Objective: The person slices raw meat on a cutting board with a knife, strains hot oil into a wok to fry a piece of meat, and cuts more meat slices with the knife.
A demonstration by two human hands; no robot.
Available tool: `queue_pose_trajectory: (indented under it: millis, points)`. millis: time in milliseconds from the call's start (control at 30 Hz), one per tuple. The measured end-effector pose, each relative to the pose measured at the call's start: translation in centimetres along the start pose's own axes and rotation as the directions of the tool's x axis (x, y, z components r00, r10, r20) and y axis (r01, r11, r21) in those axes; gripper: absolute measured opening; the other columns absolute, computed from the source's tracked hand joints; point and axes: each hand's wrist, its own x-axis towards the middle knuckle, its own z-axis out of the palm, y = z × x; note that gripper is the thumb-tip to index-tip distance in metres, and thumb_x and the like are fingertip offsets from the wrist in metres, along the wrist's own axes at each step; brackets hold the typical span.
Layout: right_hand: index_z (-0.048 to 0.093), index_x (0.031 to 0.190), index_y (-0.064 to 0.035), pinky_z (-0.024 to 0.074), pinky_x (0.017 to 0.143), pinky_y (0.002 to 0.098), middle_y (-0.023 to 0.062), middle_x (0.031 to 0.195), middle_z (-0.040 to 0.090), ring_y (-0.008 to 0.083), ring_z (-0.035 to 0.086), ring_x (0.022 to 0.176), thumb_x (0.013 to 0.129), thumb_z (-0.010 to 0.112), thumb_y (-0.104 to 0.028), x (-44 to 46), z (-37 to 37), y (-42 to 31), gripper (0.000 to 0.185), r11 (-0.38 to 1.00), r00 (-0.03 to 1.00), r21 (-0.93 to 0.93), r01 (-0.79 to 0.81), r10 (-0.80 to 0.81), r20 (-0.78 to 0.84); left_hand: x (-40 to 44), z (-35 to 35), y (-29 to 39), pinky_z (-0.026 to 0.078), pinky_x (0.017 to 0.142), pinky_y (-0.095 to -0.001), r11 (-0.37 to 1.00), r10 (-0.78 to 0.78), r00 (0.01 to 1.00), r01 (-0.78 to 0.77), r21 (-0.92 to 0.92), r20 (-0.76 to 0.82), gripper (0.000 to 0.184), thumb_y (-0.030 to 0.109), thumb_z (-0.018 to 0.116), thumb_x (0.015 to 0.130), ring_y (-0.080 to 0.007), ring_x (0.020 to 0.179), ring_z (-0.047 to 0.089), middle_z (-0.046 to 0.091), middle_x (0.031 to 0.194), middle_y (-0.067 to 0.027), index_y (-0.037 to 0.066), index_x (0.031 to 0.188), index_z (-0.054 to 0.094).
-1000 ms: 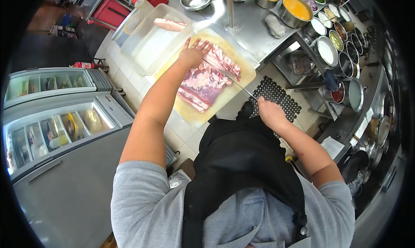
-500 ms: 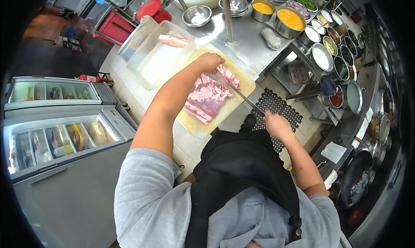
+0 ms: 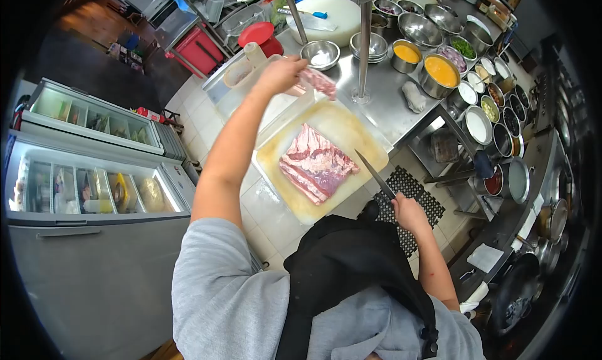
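Note:
A strip of raw meat point(image 3: 318, 83) hangs from my left hand point(image 3: 282, 75), whose fingers are closed on one end of it. This hand is raised over the near side of a clear plastic tub point(image 3: 276, 123), where part of another piece of meat shows. My right hand point(image 3: 410, 213) grips a long knife point(image 3: 375, 174) by its handle, the blade pointing up and left over the board's right edge. Between the hands, a large slab of raw meat point(image 3: 318, 164) lies flat on the yellowed cutting board point(image 3: 357, 131). The blade is apart from the slab.
Steel bowls point(image 3: 320, 55) and pots of orange liquid point(image 3: 441, 70) stand on the steel counter point(image 3: 385, 112) beyond the board. A metal post point(image 3: 364, 52) rises from it. Glass-topped freezers point(image 3: 94, 197) are at left; a stove with pans point(image 3: 523, 285) is at right.
My left hand has lifted the meat strip off the board and carried it up and left to the tub. The knife has come away from the slab, toward the right.

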Motion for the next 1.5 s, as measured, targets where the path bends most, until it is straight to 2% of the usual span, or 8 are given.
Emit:
queue_pose_trajectory:
  millis: [167,200,333,367,567,800,1233,1500]
  points:
    - [0.055,0.099,0.0006,0.0525,0.074,0.0612,0.0315,0.082,0.068,0.0521,0.067,0.081,0.104,0.053,-0.026,0.5,0.5,-0.4,0.027,1.0,0.999,0.001,0.031,-0.031,-0.019,-1.5,1.8,-6.8,0.051,0.096,-0.0484,0.991,-0.111,0.994,0.109,0.072,0.023,0.043,0.011,0.066,0.086,-0.0354,0.116,0.062,0.063,0.122,-0.0141,0.014,0.129,0.063]
    - [0.056,0.099,0.0004,0.0529,0.074,0.0606,0.0314,0.082,0.068,0.0514,0.067,0.081,0.104,0.052,-0.025,0.6,0.2,-1.2,0.026,1.0,1.0,-0.02,0.013,-0.013,-0.011,-2.2,3.8,-7.5,0.047,0.101,-0.0518,0.967,-0.051,0.991,0.08,0.241,-0.125,0.048,0.013,0.067,0.087,-0.0329,0.121,0.06,0.061,0.128,-0.0126,0.016,0.135,0.06]
    - [0.056,0.103,0.0006,0.054,0.076,0.0582,0.0303,0.084,0.069,0.0498,0.068,0.082,0.102,0.049,-0.019,1.7,0.3,-3.6,0.02,0.999,0.998,-0.035,0.041,-0.042,-0.036,-5.8,4.3,0.2,0.046,0.101,-0.0505,0.968,-0.212,0.951,0.236,0.086,-0.226,0.051,0.017,0.07,0.087,-0.0318,0.121,0.058,0.06,0.128,-0.013,0.014,0.136,0.058]
    - [0.056,0.103,0.0006,0.054,0.076,0.0582,0.0303,0.084,0.069,0.0498,0.068,0.082,0.102,0.049,-0.019,2.3,0.8,-4.1,0.02,0.999,0.999,-0.036,0.039,-0.04,-0.027,-7.7,6.5,1.3,0.047,0.098,-0.0485,0.988,-0.137,0.926,0.152,0.015,-0.353,0.048,0.019,0.071,0.086,-0.0328,0.117,0.059,0.061,0.124,-0.0136,0.011,0.132,0.06]
    - [0.053,0.108,0.0019,0.0564,0.074,0.0527,0.0276,0.096,0.07,0.0447,0.071,0.085,0.093,0.051,-0.008,5.8,1.6,-9.3,0.018,0.968,0.974,-0.119,0.221,-0.225,-0.023,-18.4,12.6,13.8,0.043,0.097,-0.0486,0.836,-0.464,0.849,0.324,-0.443,-0.254,0.034,0.022,0.072,0.087,-0.037,0.112,0.056,0.057,0.116,-0.0169,0.008,0.117,0.063]
    - [0.055,0.108,0.0018,0.0596,0.074,0.0485,0.0266,0.096,0.072,0.0393,0.074,0.087,0.093,0.049,-0.006,9.2,2.0,-13.3,0.018,0.941,0.964,-0.215,0.262,-0.264,0.02,-17.6,14.2,17.3,0.03,0.111,-0.0553,0.839,-0.53,0.819,0.467,-0.279,-0.222,0.046,0.031,0.075,0.077,-0.0371,0.128,0.046,0.054,0.128,-0.0185,0.012,0.118,0.066]
    - [0.053,0.112,0.0052,0.0572,0.08,0.0525,0.0288,0.097,0.072,0.0445,0.072,0.092,0.096,0.047,-0.009,16.9,3.0,-17.5,0.022,0.955,0.958,-0.115,0.275,-0.262,0.112,-17.2,15.8,16.8,0.032,0.111,-0.0571,0.829,-0.544,0.826,0.5,-0.25,-0.15,0.046,0.032,0.07,0.077,-0.0386,0.131,0.047,0.059,0.128,-0.0117,0.012,0.118,0.068]
    - [0.054,0.112,0.0054,0.0573,0.081,0.0525,0.0307,0.1,0.072,0.0444,0.072,0.093,0.097,0.046,-0.009,11.8,1.9,-13.5,0.023,0.973,0.975,-0.147,0.177,-0.153,0.158,-16.8,15.9,17.0,0.032,0.112,-0.0552,0.822,-0.559,0.814,0.517,-0.241,-0.159,0.044,0.033,0.068,0.08,-0.039,0.132,0.048,0.061,0.129,-0.0103,0.013,0.119,0.066]
